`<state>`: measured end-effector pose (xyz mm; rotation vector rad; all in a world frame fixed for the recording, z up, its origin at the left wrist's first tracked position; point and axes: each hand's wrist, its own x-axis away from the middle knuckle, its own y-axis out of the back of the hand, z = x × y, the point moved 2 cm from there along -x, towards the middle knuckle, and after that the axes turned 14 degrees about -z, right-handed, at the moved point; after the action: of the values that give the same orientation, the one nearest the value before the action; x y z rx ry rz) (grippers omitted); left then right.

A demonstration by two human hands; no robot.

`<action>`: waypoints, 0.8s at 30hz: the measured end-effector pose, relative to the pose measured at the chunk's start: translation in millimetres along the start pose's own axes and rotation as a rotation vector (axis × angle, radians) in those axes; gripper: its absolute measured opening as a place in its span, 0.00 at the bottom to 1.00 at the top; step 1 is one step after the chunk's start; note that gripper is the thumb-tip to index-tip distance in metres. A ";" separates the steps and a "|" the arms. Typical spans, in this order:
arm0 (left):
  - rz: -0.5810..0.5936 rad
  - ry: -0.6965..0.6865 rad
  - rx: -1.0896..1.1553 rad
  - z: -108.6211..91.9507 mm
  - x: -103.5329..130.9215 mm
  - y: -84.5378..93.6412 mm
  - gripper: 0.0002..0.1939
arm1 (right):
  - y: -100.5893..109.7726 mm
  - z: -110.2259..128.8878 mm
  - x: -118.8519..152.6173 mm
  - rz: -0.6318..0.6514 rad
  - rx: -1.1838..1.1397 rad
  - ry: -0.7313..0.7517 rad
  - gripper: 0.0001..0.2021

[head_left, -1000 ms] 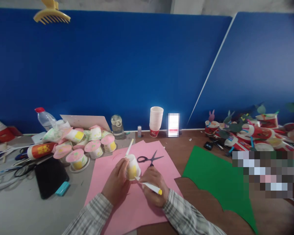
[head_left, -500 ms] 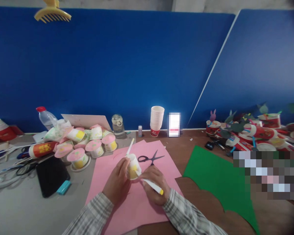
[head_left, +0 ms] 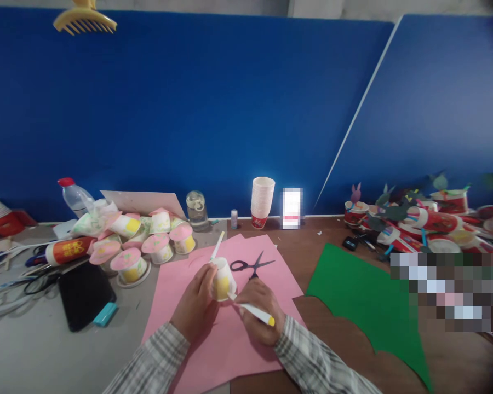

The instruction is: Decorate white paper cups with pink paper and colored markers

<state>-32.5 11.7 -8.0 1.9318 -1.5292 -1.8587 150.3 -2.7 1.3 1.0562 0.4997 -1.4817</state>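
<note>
My left hand [head_left: 197, 295] is closed around the left side of a small white paper cup [head_left: 222, 273], which carries a patch of yellow on its side. A white marker with a yellow end [head_left: 259, 314] is gripped in my right hand [head_left: 259, 306], its tip close to the cup's lower edge; whether it touches I cannot tell. By my left fingertips, a white stick-like piece with a yellow-green tip [head_left: 218, 244] points up and away. Dark-handled scissors [head_left: 252, 266] lie open just beyond my right hand. Beneath everything is pink paper [head_left: 176, 306].
Several pink-topped cups [head_left: 158, 249] crowd the left, near a black phone-like slab [head_left: 86, 295] and a blue cap [head_left: 105, 314]. A cup stack [head_left: 263, 200] and a glass jar [head_left: 197, 213] stand at the back. Green paper [head_left: 361, 295] and a pile of red cups [head_left: 435, 221] lie right.
The marker's tip has moved slightly down and away from the yellow patch toward the cup's lower edge. The view has shifted very slightly; both hands keep their hold.
</note>
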 end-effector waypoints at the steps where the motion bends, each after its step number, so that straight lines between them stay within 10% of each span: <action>1: 0.000 -0.001 0.001 -0.1 0.0 -0.1 0.37 | 0.9 -0.1 -0.2 -0.024 -0.003 -0.012 0.13; 24: 0.005 0.018 0.005 0.0 -0.1 0.4 0.38 | -2.1 -0.1 1.7 0.047 0.042 0.022 0.12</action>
<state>-32.7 11.7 -7.7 1.9396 -1.5340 -1.8319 148.5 -3.0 -0.7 1.1105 0.4580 -1.4460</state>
